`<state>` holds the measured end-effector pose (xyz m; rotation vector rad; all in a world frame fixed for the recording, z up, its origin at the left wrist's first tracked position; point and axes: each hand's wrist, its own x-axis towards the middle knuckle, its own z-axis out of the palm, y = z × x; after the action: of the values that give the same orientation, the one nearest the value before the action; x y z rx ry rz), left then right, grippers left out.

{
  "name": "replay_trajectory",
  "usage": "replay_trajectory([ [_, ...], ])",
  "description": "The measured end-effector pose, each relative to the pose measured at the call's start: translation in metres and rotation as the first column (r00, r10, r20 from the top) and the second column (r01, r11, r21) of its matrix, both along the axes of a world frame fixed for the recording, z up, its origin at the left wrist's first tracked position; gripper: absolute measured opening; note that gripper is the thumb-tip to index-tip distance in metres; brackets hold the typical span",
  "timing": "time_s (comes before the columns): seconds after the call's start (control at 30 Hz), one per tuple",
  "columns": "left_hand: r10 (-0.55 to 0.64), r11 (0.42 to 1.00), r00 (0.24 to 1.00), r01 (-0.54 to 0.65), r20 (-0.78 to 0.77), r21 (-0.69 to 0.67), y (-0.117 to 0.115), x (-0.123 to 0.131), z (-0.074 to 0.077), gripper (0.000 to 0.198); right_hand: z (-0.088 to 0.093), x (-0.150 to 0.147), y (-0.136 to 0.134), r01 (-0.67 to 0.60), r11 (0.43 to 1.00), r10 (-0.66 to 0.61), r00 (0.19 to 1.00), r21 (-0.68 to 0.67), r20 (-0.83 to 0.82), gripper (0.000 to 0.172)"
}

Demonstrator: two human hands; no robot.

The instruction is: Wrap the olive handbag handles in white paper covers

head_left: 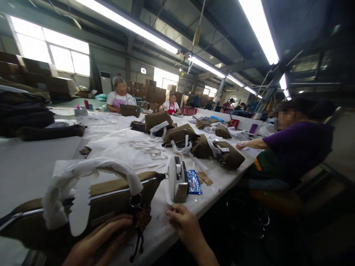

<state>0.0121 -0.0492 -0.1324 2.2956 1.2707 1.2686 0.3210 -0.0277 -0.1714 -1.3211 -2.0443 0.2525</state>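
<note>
A large olive handbag [119,207] stands at the near left, its top zipper closed and its handles [102,164] wrapped in white material. A white toothed-edge strip [81,207] hangs beside the handle. From the ring at the handle's base dangles a dark patterned charm [142,218] with cords. My left hand [102,236] lies against the bag's front, fingers stretched out. My right hand [186,226] is just in front of a tape dispenser [179,181], thumb and fingers pinched together; whatever is between them is too small to make out.
Beside the dispenser lie a blue packet [194,182] and brown tags [204,178]. Several olive bags [180,135] and white paper strips [146,147] cover the table's middle. Dark bags [24,111] are piled at left. A co-worker in purple [299,140] sits at right; others work at the far side.
</note>
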Motion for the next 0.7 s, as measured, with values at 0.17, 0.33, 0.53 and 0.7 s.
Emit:
replay_trajectory([
  [0.17, -0.014, 1.000, 1.000, 0.014, -0.001, -0.018, -0.002, 0.001, 0.013, 0.022, 0.000, -0.007, 0.011, 0.018, 1.000, -0.017, 0.989, -0.008, 0.149, 0.041],
  [0.33, -0.055, 0.998, 0.997, 0.054, -0.053, -0.010, -0.002, -0.003, 0.017, 0.026, 0.004, -0.010, 0.022, -0.003, 1.000, 0.004, 0.980, -0.003, 0.201, 0.025],
  [0.53, -0.024, 0.999, 1.000, 0.024, 0.005, 0.024, -0.003, 0.001, 0.018, 0.024, -0.003, -0.002, 0.029, 0.002, 1.000, 0.003, 0.979, -0.027, 0.202, 0.036],
  [0.7, -0.048, 0.997, 0.998, 0.046, 0.027, 0.068, -0.002, 0.006, 0.024, 0.022, -0.007, 0.012, 0.030, -0.045, 0.998, 0.055, 0.972, -0.046, 0.229, 0.032],
])
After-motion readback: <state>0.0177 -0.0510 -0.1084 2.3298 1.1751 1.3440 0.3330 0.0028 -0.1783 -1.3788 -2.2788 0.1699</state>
